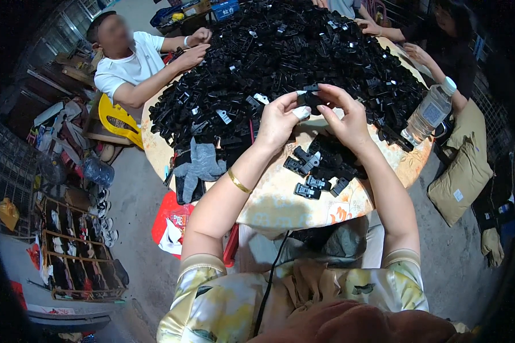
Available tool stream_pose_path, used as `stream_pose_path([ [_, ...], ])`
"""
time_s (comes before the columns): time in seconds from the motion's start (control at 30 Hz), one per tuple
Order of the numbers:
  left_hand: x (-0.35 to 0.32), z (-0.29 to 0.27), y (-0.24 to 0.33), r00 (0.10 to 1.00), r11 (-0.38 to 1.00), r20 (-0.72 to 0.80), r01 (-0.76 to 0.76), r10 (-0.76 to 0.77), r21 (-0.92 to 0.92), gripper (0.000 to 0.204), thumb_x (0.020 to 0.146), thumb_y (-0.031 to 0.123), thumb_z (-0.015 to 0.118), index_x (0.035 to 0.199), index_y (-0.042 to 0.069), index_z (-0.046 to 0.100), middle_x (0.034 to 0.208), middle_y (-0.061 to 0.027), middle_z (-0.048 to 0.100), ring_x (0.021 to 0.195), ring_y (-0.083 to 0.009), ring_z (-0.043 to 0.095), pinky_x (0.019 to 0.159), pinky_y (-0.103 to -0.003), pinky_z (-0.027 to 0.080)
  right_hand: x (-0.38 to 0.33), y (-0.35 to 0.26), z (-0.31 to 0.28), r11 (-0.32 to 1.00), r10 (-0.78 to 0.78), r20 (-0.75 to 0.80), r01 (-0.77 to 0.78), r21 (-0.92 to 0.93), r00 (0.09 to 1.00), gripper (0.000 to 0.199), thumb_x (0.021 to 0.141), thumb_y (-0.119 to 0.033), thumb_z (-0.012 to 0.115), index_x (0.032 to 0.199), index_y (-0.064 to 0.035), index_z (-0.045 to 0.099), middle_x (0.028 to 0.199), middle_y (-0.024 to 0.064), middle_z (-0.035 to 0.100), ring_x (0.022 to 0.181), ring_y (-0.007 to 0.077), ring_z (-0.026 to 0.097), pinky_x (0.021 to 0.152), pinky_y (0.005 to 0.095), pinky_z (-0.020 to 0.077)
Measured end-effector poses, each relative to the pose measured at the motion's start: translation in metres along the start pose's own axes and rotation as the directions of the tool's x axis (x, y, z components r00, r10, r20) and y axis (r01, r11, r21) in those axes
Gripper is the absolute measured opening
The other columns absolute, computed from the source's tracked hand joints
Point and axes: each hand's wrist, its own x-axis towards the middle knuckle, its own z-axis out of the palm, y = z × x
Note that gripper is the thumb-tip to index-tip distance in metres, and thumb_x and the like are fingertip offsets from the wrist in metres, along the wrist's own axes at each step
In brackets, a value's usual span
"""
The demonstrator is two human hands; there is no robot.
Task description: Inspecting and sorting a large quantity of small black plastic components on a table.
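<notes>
Above the near side of a large heap of small black plastic parts (257,68), both my hands are raised close together. My left hand (277,123) pinches a small black plastic piece (310,102), with white wrapping on the thumb and a fingertip. From the other side my right hand (344,117) has its thumb and fingers closed on the same piece. The fingers hide much of it, so its exact kind cannot be made out. Below my hands, a smaller group of black clip-like parts with metal bits (317,180) lies on the patterned tabletop (280,208).
Left of my forearm lies a grey cloth or glove (200,163). A clear bottle (432,111) stands at the table's right edge. Across the table, a person in white (134,63) and others reach into the heap. A yellow chair (119,123), shoe rack (77,246) and tan cushions (460,166) surround it.
</notes>
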Motion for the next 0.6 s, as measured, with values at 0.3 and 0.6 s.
stream_pose_path([
  [0.3,-0.003,0.007,-0.003,0.995,0.994,-0.088,0.036,-0.045,-0.101,0.027,0.086,0.002,0.057,0.112,-0.003,0.053,0.097,-0.0057,0.062,0.085,-0.0085,0.059,0.072,-0.021,0.049,-0.004,-0.008,0.01,0.904,-0.307,0.05,0.308,-0.295,0.95,0.05,0.072,-0.001,0.068,0.12,-0.0059,0.052,0.092,0.0117,0.064,0.084,0.0248,0.063,0.071,0.0324,0.0518],
  [0.6,-0.008,0.006,0.011,0.995,0.979,0.1,-0.012,-0.009,0.201,0.041,0.086,0.006,0.055,0.123,-0.006,0.043,0.101,-0.0121,0.063,0.089,-0.0159,0.061,0.081,-0.027,0.049,0.015,0.054,-0.037,0.946,0.286,-0.213,-0.31,-0.089,0.934,0.02,0.084,-0.011,0.06,0.102,-0.0027,0.065,0.093,0.0067,0.067,0.085,0.0137,0.061,0.075,0.0274,0.0485],
])
